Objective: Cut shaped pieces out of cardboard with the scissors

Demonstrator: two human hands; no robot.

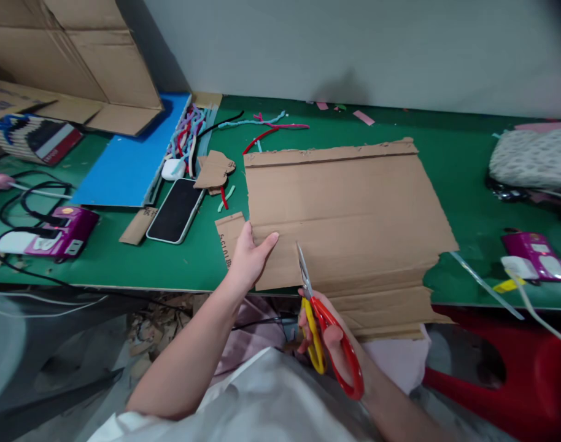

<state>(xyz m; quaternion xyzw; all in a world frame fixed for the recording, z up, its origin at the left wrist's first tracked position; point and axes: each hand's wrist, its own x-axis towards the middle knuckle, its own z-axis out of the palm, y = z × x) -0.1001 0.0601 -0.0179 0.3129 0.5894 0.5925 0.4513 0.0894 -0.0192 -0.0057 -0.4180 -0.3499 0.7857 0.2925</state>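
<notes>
A large brown cardboard sheet (pixel 345 209) lies on the green table (pixel 450 166), its near edge hanging over the table's front. My left hand (pixel 249 256) grips the sheet's left edge, thumb on top. My right hand (pixel 331 334) holds scissors (pixel 324 331) with one red and one yellow handle. Their blades point up and rest against the sheet near its lower middle.
A phone (pixel 175 210), white earbud case (pixel 173 169), cardboard scraps (pixel 215 170) and coloured pipe cleaners (pixel 188 132) lie left of the sheet. A blue sheet (pixel 128 159) and folded boxes (pixel 78 61) sit farther left. Purple glue guns (pixel 62 233) (pixel 536 255) flank both sides. A red stool (pixel 506 368) stands below right.
</notes>
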